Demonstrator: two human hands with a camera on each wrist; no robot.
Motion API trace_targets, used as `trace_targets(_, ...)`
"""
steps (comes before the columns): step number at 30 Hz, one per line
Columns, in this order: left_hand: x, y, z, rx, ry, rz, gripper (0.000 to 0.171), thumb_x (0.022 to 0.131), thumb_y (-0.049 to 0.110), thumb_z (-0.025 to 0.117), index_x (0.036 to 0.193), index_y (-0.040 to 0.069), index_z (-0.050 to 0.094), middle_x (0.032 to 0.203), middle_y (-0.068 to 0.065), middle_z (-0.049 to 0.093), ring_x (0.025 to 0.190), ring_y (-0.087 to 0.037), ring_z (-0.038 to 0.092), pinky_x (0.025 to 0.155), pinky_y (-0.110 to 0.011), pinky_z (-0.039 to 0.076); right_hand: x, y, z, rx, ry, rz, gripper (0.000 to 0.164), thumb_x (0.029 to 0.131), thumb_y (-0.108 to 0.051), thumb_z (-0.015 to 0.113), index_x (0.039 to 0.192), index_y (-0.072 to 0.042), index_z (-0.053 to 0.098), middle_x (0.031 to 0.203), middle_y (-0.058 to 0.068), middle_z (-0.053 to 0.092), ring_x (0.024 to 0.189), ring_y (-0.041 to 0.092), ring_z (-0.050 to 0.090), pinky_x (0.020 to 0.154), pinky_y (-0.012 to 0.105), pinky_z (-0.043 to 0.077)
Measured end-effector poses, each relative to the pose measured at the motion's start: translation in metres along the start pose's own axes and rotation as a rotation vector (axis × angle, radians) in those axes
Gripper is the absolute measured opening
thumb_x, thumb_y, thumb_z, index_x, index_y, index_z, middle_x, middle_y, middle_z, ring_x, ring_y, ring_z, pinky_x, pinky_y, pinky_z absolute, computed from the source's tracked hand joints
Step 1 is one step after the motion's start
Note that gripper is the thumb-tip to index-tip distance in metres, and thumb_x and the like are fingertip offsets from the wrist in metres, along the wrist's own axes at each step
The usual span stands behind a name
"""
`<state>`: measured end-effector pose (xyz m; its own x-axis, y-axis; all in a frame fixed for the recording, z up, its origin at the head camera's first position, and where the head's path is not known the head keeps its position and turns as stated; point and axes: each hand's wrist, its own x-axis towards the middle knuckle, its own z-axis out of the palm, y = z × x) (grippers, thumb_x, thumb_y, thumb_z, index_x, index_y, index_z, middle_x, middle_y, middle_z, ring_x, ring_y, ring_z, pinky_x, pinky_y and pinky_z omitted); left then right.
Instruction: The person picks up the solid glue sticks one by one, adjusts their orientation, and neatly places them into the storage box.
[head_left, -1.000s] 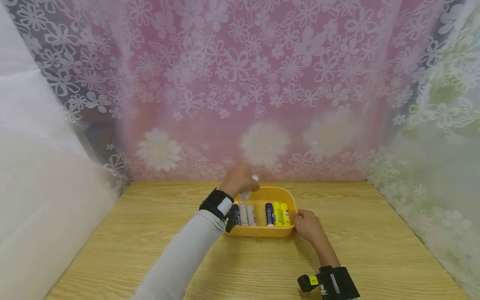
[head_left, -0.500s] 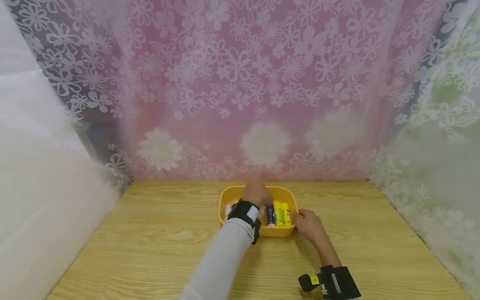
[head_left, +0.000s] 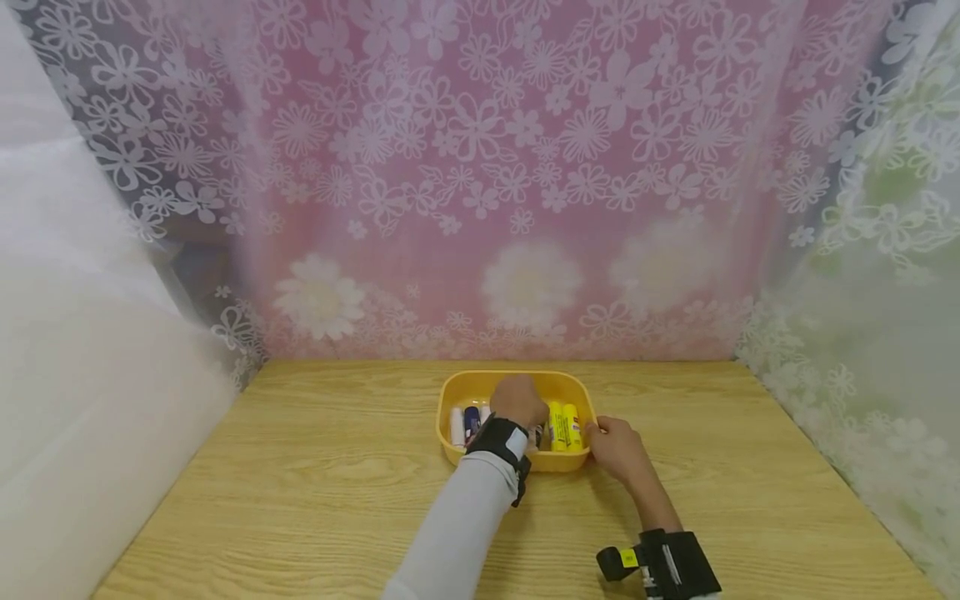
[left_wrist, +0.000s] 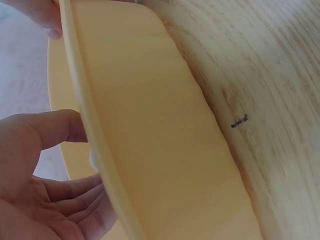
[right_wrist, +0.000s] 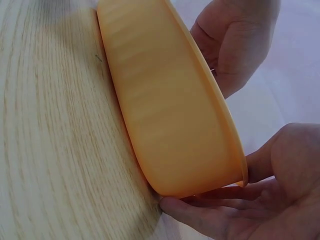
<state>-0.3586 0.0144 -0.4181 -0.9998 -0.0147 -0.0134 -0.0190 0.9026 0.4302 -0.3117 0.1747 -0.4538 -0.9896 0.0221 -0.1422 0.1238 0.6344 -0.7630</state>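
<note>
A yellow plastic basket [head_left: 517, 465] stands on the table with several glue sticks upright in a row inside. My left hand [head_left: 519, 402] reaches down into its middle, back of the hand up. In the left wrist view, the thumb and fingers [left_wrist: 62, 127] dip behind the basket wall, around a white glue stick [left_wrist: 93, 160] mostly hidden there. My right hand [head_left: 617, 446] grips the basket's right end; in the right wrist view its thumb is over the rim and its fingers [right_wrist: 195, 215] lie under and against the outside. Two yellow glue sticks [head_left: 564, 427] stand near it.
To the left in the basket are a white glue stick [head_left: 457, 427] and a dark blue one [head_left: 472, 423]. The wood-grain table [head_left: 315, 475] ends at a pink floral curtain [head_left: 420, 250]; pale sheets hang at both sides.
My left hand has moved right and down into the basket, carrying the white glue stick from above its back left part. My right hand has stayed on the basket's right end.
</note>
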Motion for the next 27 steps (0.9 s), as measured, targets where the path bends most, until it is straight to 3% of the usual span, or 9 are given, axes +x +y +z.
trace_targets(8, 0.0002, -0.0057, 0.0035, -0.003, 0.007, 0.018, 0.019, 0.083, 0.022, 0.078, 0.080, 0.004, 0.073, 0.070, -0.004, 0.058, 0.066, -0.020, 0.052, 0.060, -0.030, 0.049, -0.0006, -0.0005, 0.0012, 0.009, -0.002, 0.003, 0.042, 0.107, -0.021, 0.041, 0.130, 0.009, 0.058, 0.096, 0.014, 0.065, 0.084, 0.022, 0.061, 0.066, 0.027, 0.048)
trace_targets(14, -0.0016, -0.0095, 0.0049, -0.029, -0.011, 0.000, 0.025, 0.086, 0.023, 0.076, 0.072, 0.005, 0.068, 0.063, -0.003, 0.051, 0.061, -0.019, 0.050, 0.053, -0.030, 0.042, -0.0005, -0.0006, 0.0006, 0.009, -0.003, -0.013, 0.041, 0.106, -0.020, 0.042, 0.129, 0.008, 0.060, 0.097, 0.014, 0.067, 0.086, 0.023, 0.063, 0.065, 0.028, 0.048)
trace_targets(27, -0.0011, -0.0057, 0.0052, 0.008, -0.052, -0.026, 0.019, 0.086, 0.021, 0.076, 0.080, 0.003, 0.073, 0.070, -0.005, 0.057, 0.067, -0.021, 0.053, 0.059, -0.032, 0.051, -0.0007, 0.0016, -0.0007, 0.006, -0.002, -0.026, 0.041, 0.106, -0.020, 0.041, 0.129, 0.008, 0.060, 0.100, 0.015, 0.068, 0.089, 0.024, 0.065, 0.067, 0.030, 0.050)
